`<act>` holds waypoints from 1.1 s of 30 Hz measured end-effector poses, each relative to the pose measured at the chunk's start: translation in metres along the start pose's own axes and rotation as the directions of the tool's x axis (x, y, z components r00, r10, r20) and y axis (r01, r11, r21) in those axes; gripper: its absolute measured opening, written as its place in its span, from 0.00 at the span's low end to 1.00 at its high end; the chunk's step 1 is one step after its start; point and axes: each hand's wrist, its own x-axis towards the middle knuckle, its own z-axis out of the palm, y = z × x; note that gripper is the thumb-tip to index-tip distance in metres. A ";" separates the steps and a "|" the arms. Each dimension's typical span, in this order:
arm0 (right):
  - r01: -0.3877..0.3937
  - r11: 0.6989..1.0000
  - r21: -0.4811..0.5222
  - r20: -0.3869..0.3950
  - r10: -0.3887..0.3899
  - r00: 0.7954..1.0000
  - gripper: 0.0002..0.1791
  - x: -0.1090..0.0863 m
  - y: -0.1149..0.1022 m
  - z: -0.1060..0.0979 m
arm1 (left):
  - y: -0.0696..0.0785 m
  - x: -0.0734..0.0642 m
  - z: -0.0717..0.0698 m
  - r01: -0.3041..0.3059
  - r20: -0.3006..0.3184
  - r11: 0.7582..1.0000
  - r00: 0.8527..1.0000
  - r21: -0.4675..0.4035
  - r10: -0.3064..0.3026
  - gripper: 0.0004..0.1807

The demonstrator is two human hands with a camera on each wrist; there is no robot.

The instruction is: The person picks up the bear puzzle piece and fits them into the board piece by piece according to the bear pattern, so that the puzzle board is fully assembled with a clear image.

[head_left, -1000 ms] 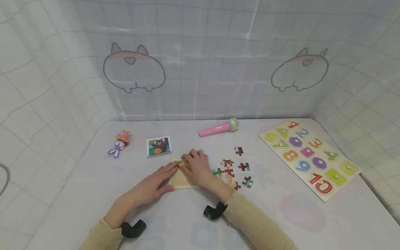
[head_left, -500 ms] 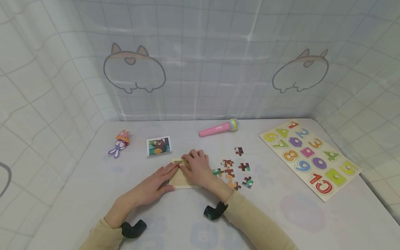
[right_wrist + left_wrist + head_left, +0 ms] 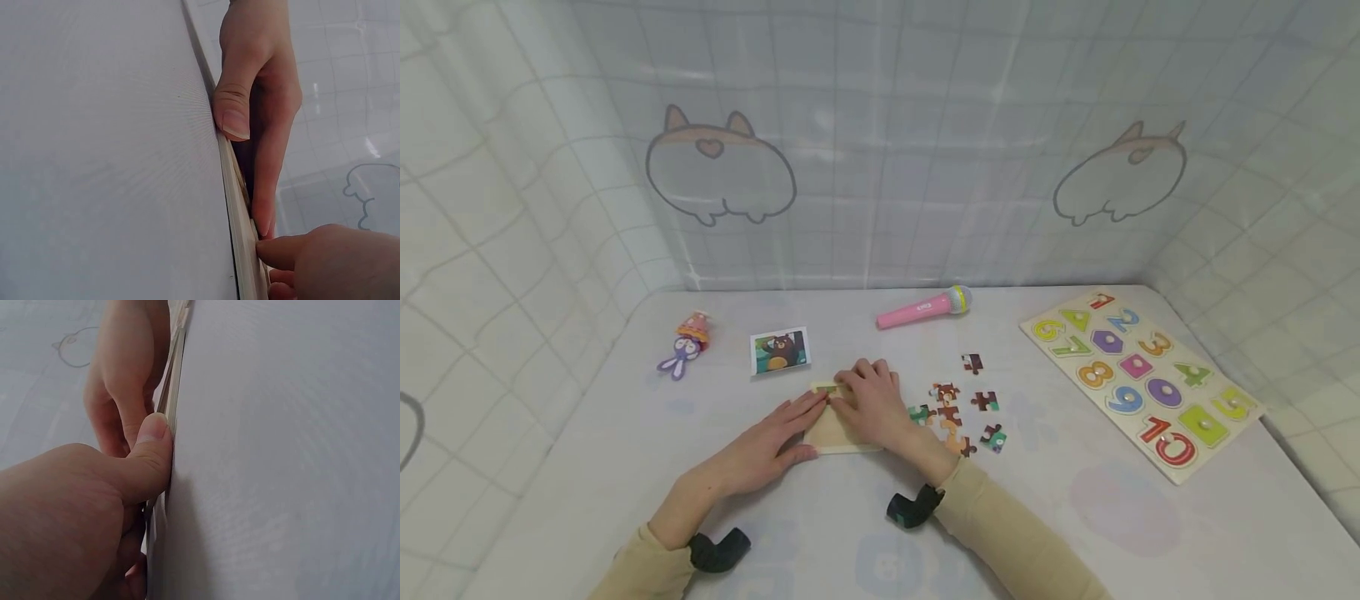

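Puzzle-fitting looked to be the step in hand, probably near its start: the part of the wooden tray (image 3: pixel 835 429) that showed was mostly bare, and the tray lay flat on the worktop (image 3: pixel 820 508). The left hand (image 3: pixel 767 446) steadied its left side, fingers laid mostly straight with their tips at the far-left corner and the thumb at the near edge. The right hand (image 3: pixel 876 404) came over the far rim with bent fingers; whether they gripped anything I could not tell, since the hand hid what lay beneath. A sliver of a green-and-brown puzzle piece (image 3: pixel 826 389) showed by the fingertips in that corner. Loose pieces (image 3: pixel 949 415) lay just right of the tray, and the bear card (image 3: pixel 780 352), likely the guide, lay beyond it to the left. The next move seemed to call for seating the corner piece flat and square against the rim, without nudging the tray, then choosing a neighbour by the card
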 end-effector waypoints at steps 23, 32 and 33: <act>0.027 0.952 0.305 -0.027 -0.019 0.999 0.17 -0.035 0.036 -0.057 | 0.000 0.000 0.000 -0.007 -0.016 1.000 1.000 0.010 0.007 0.41; 0.050 0.943 0.328 -0.054 -0.035 0.998 0.15 -0.053 0.072 -0.080 | -0.002 0.001 0.002 -0.021 -0.017 1.000 1.000 0.015 0.021 0.41; 0.053 0.943 0.330 -0.053 -0.038 0.998 0.15 -0.054 0.076 -0.083 | -0.003 0.001 0.003 -0.021 -0.017 1.000 1.000 0.016 0.022 0.41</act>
